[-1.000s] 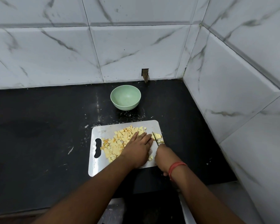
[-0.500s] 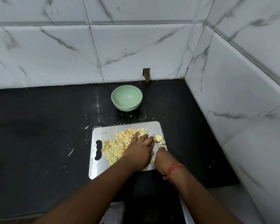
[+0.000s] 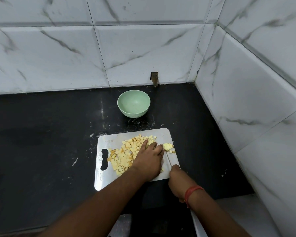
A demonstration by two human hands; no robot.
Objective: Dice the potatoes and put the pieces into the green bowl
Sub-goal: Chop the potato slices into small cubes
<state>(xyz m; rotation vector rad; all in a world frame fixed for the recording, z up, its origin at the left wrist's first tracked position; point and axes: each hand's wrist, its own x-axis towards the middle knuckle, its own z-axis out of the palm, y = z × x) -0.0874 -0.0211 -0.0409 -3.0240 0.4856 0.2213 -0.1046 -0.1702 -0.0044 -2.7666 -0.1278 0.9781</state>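
Barely changed: left hand point(image 3: 148, 161) still flat on yellow diced potato pile point(image 3: 125, 155), right hand point(image 3: 177, 178) gripping thin steel knife point(image 3: 168, 159) just beside; pale green round bowl point(image 3: 134, 103) well beyond.

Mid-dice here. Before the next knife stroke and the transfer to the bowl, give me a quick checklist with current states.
1. Left hand fingertips clear of the knife: not ok, they lie right beside the blade.
2. Right hand grips the handle: ok.
3. Potato piece left to cut: ok, beyond the fingertips.
4. Diced pile on the cutting board: ok.
5. Green bowl upright, empty, behind the board: ok.
6. Blade sharpness: cannot tell.
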